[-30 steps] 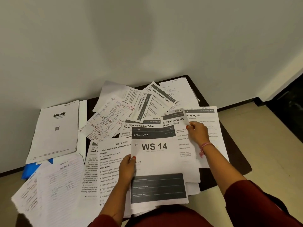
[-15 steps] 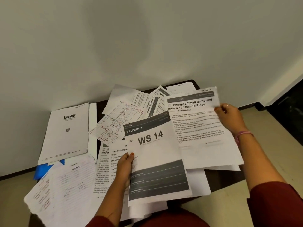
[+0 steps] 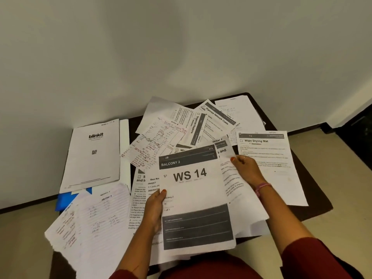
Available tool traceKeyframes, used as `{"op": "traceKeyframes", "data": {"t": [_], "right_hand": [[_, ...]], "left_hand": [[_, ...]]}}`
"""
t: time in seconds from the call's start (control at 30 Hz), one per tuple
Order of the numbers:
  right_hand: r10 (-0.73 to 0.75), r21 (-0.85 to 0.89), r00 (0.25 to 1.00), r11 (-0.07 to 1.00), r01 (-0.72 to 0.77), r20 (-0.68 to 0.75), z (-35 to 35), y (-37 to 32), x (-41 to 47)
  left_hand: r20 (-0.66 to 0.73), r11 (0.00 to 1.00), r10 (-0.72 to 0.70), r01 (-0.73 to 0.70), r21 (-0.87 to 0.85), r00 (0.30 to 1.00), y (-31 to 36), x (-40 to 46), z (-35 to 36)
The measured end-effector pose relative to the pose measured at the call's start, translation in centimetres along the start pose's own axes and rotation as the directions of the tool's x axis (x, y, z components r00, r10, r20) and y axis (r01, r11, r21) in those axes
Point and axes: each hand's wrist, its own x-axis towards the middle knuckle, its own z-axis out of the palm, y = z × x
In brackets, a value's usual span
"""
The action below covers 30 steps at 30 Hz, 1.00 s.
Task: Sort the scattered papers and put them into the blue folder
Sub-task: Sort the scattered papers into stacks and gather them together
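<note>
Many printed and handwritten papers lie scattered over a dark table (image 3: 314, 206). My left hand (image 3: 154, 210) grips the left edge of the "WS 14" sheet (image 3: 193, 190), thumb on top. My right hand (image 3: 246, 170) pinches the "Charging Small Items" sheet (image 3: 237, 190), which is tucked behind the "WS 14" sheet on its right. Only a corner of the blue folder (image 3: 66, 200) shows at the left, under a white "blinkit" booklet (image 3: 93, 156). A "Wipe Drying Mat" sheet (image 3: 267, 158) lies flat at the right.
Handwritten lined pages (image 3: 94, 222) hang over the table's front left edge. More sheets fan out at the back, against the white wall (image 3: 181, 47). Beige floor (image 3: 346, 198) shows right of the table. My red clothing fills the bottom of the view.
My right hand lifted the "Charging Small Items" sheet off the table, then brought it left and slid it behind the "WS 14" sheet held in my left hand. The "Wipe Drying Mat" sheet is uncovered.
</note>
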Motion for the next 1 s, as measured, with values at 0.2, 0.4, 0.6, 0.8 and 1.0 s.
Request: {"op": "traceKeyframes", "data": {"t": [0.2, 0.4, 0.6, 0.8, 1.0], "right_hand": [[0.105, 0.055, 0.993, 0.993, -0.108, 0.045, 3.7, 1.6, -1.3], [0.165, 0.047, 0.981, 0.984, -0.17, 0.101, 5.3, 3.6, -2.6], [0.241, 0.077, 0.964, 0.965, -0.25, 0.107, 5.7, 5.7, -3.8], [0.245, 0.166, 0.962, 0.95, -0.263, 0.12, 6.2, 5.9, -4.6], [0.232, 0.289, 0.958, 0.918, -0.273, 0.169, 6.1, 5.3, -5.0]], "left_hand": [[-0.013, 0.996, -0.051, 0.05, -0.067, 0.999, -0.8, -0.1, -1.3], [0.005, 0.985, -0.128, 0.128, -0.115, 0.992, -1.4, 0.0, -2.0], [0.047, 0.989, -0.134, 0.136, -0.051, 0.99, -1.7, 0.0, -2.3], [0.1, 0.991, -0.134, 0.134, 0.001, 0.986, -1.9, 0.0, -2.6], [0.135, 0.98, -0.173, 0.158, 0.119, 0.976, -2.1, 0.2, -2.6]]}}
